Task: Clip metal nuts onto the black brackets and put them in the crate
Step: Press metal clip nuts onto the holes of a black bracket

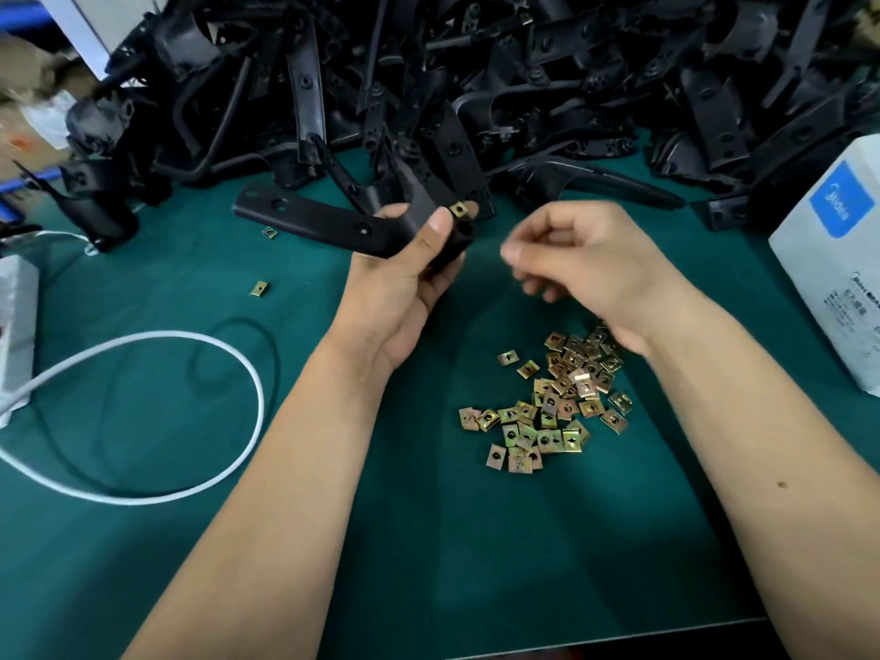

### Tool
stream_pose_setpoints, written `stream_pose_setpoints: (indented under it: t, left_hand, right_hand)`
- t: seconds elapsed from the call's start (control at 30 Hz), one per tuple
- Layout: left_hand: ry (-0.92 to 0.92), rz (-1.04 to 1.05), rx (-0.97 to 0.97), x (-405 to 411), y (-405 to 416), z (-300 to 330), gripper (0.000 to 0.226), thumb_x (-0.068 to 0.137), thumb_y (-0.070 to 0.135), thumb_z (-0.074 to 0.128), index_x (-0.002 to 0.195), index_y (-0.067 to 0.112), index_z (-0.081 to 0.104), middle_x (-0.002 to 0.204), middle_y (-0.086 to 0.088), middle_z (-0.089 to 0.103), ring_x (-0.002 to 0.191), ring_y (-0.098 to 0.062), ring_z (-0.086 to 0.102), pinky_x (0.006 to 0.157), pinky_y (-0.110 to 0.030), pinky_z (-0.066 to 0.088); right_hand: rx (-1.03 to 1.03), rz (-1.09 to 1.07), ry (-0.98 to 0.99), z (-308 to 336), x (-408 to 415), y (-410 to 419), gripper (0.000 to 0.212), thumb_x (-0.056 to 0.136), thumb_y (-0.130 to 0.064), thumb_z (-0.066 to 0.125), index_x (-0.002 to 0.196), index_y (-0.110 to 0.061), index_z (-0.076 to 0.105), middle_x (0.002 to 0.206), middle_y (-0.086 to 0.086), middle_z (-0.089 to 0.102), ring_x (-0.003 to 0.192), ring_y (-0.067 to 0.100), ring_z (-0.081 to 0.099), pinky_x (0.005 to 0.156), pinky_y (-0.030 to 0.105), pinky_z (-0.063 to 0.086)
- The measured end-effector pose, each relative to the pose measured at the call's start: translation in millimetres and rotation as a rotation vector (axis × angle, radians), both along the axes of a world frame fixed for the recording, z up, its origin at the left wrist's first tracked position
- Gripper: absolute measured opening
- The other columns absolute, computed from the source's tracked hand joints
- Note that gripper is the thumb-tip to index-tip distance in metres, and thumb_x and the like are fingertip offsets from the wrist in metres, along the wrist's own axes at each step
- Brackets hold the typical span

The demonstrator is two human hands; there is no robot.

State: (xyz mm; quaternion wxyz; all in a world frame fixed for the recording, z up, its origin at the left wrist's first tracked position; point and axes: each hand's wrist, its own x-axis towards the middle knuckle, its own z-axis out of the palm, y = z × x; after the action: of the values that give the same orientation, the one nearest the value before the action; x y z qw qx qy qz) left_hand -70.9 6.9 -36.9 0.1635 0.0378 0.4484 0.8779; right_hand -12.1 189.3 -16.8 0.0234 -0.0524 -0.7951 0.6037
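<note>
My left hand [405, 273] grips a black bracket [309, 216] above the green table, its long arm pointing left. A brass-coloured metal nut [458, 210] sits clipped on the bracket's upper end, just right of my thumb. My right hand [585, 264] hovers to the right of the bracket, blurred, fingers loosely curled; I see nothing between them. A heap of loose metal nuts [552, 402] lies on the table below my right wrist. No crate is in view.
A large pile of black brackets [476, 69] fills the back of the table. Two stray nuts [259, 288] lie left of the held bracket. A white cable [200, 421] loops at left beside a white box [16, 316]. A white carton [838, 259] stands at right.
</note>
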Motion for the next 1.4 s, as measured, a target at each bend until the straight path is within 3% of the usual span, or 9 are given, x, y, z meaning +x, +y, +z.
stream_pose_setpoints:
  t: [0.17,0.3,0.53,0.7,0.87,0.97,1.13,1.27,1.4]
  left_hand:
    - [-0.028,-0.014,0.109,-6,-8,1,0.026,0.1,0.008,0.061,0.118,0.017,0.043,0.112,-0.013,0.077,0.103,-0.017,0.073,0.075,-0.026,0.058]
    - [-0.031,-0.041,0.101,-4,-7,0,0.039,0.099,0.009,0.063,0.127,0.017,0.037,0.11,-0.012,0.077,0.099,-0.019,0.072,0.074,-0.025,0.058]
    - [-0.023,-0.124,0.094,2,-4,1,0.022,0.091,0.012,0.067,0.094,0.027,0.051,0.104,-0.012,0.078,0.094,-0.02,0.072,0.073,-0.023,0.057]
    - [-0.004,-0.147,0.105,4,-3,1,0.02,0.093,0.009,0.064,0.092,0.026,0.053,0.101,-0.012,0.079,0.09,-0.017,0.075,0.072,-0.023,0.057]
    - [-0.036,-0.082,0.113,5,-2,1,0.047,0.081,0.015,0.073,0.12,0.018,0.046,0.127,-0.021,0.07,0.091,-0.018,0.071,0.068,-0.024,0.058]
    - [0.002,-0.166,0.057,5,-6,2,0.019,0.085,0.016,0.072,0.101,0.023,0.064,0.113,-0.01,0.076,0.09,-0.016,0.071,0.067,-0.022,0.058]
    - [0.041,-0.311,-0.047,8,-8,1,0.014,0.085,0.016,0.074,0.095,0.026,0.072,0.091,0.005,0.073,0.084,-0.006,0.071,0.065,-0.019,0.058]
    - [0.101,-0.357,-0.097,6,-11,1,0.015,0.08,0.016,0.085,0.083,0.029,0.078,0.086,0.007,0.073,0.082,-0.005,0.072,0.064,-0.017,0.057]
    - [0.126,-0.412,-0.063,5,-9,0,0.032,0.058,0.035,0.095,0.085,0.026,0.08,0.083,0.006,0.074,0.078,-0.005,0.072,0.063,-0.017,0.057]
  right_hand:
    - [0.527,0.5,-0.157,13,9,14,0.016,0.075,-0.041,0.088,0.082,-0.031,0.079,0.077,-0.006,0.074,0.065,0.003,0.06,0.061,0.021,0.049]
    - [0.714,0.521,-0.186,12,11,4,0.021,0.068,-0.05,0.09,0.074,-0.037,0.075,0.082,-0.005,0.07,0.078,0.014,0.066,0.072,0.043,0.056]
    - [0.799,0.46,-0.148,9,10,1,0.024,0.078,-0.046,0.086,0.069,-0.029,0.071,0.08,-0.006,0.069,0.072,0.007,0.061,0.065,0.033,0.051]
    - [0.6,0.319,0.009,8,3,8,0.02,0.087,-0.033,0.081,0.075,-0.024,0.067,0.075,-0.007,0.071,0.066,0.006,0.062,0.067,0.027,0.048]
    - [-0.001,-0.032,0.1,4,-2,4,0.023,0.093,0.002,0.051,0.091,-0.014,0.068,0.069,0.001,0.062,0.058,0.015,0.051,0.045,0.024,0.036]
    - [-0.307,-0.058,0.017,6,-2,-4,0.031,0.095,0.0,0.039,0.096,-0.004,0.069,0.068,0.003,0.051,0.056,0.016,0.045,0.042,0.025,0.024]
    - [-0.288,0.091,0.02,4,3,-17,0.026,0.101,-0.027,0.065,0.095,-0.002,0.066,0.073,0.012,0.027,0.063,0.022,0.016,0.05,0.029,0.015]
    - [-0.333,0.134,0.012,7,6,-17,0.029,0.096,-0.022,0.067,0.098,0.007,0.066,0.069,0.008,0.034,0.056,0.012,0.02,0.051,0.028,0.014]
    - [-0.361,0.259,-0.034,6,5,-14,0.024,0.088,-0.029,0.067,0.077,-0.01,0.059,0.065,-0.004,0.034,0.056,0.009,0.022,0.048,0.023,0.016]
